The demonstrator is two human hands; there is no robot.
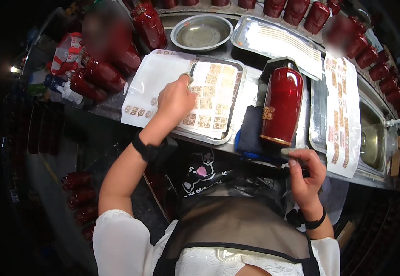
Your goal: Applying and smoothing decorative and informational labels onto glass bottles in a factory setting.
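"In the head view, where is the left hand [176, 97]?"

"Over the tray [238, 99] on the bench [249, 87], its fingers down at the left part of the gold-print sheet [213, 103]. A plainer sheet [156, 71] overlaps the tray's left side."

"Are those fingers gripping it?"

"I cannot tell. They are bent and bunched together, and the back of the hand hides most of them."

"And the right hand [309, 177]?"

"At the bench's front edge, near the vase [283, 103] but apart from it. Thumb and forefinger are close to each other, with something greyish at the tips; whether it is held or worn, I cannot tell."

"How is the vase placed?"

"Lengthwise, right of the tray, gold-rimmed end toward the person. A black support [273, 66] shows around its far end, and a dark cloth [251, 126] lies along its left. A gold emblem [268, 113] is on its left side."

"What else is about?"

"A bowl [202, 34] behind the tray, a striped sheet [296, 56] behind the vase, a long sheet [348, 106] to its right, then a sink [364, 124]. More red vases [317, 17] line the far side."
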